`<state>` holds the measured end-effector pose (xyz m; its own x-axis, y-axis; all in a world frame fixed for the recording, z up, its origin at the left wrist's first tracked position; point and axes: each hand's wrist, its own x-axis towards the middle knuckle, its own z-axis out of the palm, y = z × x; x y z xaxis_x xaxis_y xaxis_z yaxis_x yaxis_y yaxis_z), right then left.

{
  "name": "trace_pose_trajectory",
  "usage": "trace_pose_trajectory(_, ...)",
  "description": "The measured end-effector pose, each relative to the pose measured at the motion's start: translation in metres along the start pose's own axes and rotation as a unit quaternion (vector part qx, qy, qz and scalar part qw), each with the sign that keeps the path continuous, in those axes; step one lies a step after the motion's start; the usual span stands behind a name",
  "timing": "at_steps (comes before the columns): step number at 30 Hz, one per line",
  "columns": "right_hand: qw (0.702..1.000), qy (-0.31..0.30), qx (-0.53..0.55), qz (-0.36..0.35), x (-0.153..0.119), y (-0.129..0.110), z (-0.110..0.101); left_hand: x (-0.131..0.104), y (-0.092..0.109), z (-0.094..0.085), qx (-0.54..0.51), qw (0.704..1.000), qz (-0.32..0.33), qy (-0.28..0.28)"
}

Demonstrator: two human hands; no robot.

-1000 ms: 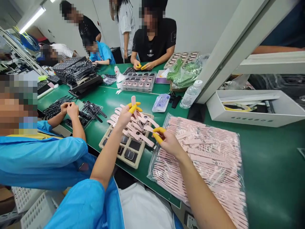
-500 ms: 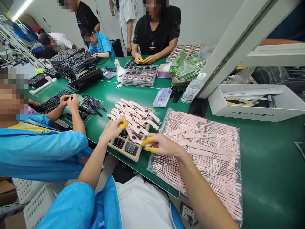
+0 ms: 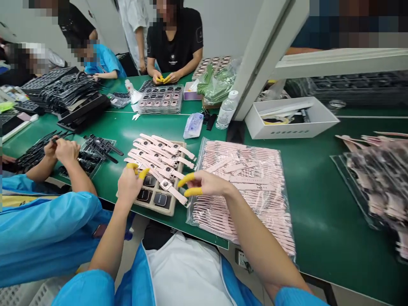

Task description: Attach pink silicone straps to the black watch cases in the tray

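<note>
My left hand, with yellow finger cots on thumb and finger, is at the left of a beige tray. Its thumb and finger are apart, close to the strap end of a pink smartwatch. That watch lies face down, slanting across the tray, at the near edge of a pile of pink-strapped watches. Dark square watch faces show in the tray's near compartments. Right of the tray, my right hand hovers with its yellow-covered fingers spread and nothing between them, near the watch's other strap end.
A clear bag of pink straps lies at the right, several loose straps on top. Behind it stand a water bottle and a white box. More bagged pink straps are far right. A co-worker's hands handle black straps at the left.
The near watch, earlier between both hands, now rests on the pile. My left fingers have come off its strap and parted. The view has swung right, bringing more bagged straps into sight.
</note>
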<state>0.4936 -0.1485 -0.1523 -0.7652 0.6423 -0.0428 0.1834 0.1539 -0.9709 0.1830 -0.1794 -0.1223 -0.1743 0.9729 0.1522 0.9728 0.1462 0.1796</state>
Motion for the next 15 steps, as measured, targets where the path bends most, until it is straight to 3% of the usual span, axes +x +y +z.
trace_pose_trajectory(3, 0.966, 0.249, -0.065, 0.025, -0.008, 0.014, -0.025, -0.010, -0.011, -0.002, -0.002, 0.975, 0.210, -0.072)
trace_pose_trajectory(5, 0.929, 0.327, -0.162, 0.066, -0.017, 0.025, -0.042, -0.013, -0.014, -0.001, 0.022, 0.955, 0.278, -0.105)
trace_pose_trajectory(8, 0.920, 0.272, -0.251, 0.125, -0.031, 0.040, -0.060, -0.013, -0.013, 0.000, 0.060, 0.948, 0.288, -0.122)
trace_pose_trajectory(11, 0.922, 0.209, -0.283, 0.160, -0.037, 0.052, -0.063, -0.008, -0.006, -0.003, 0.087, 0.945, 0.287, -0.129)
trace_pose_trajectory(15, 0.909, 0.226, -0.319, 0.146, -0.032, 0.064, -0.058, -0.003, 0.006, -0.012, 0.089, 0.946, 0.282, -0.136)
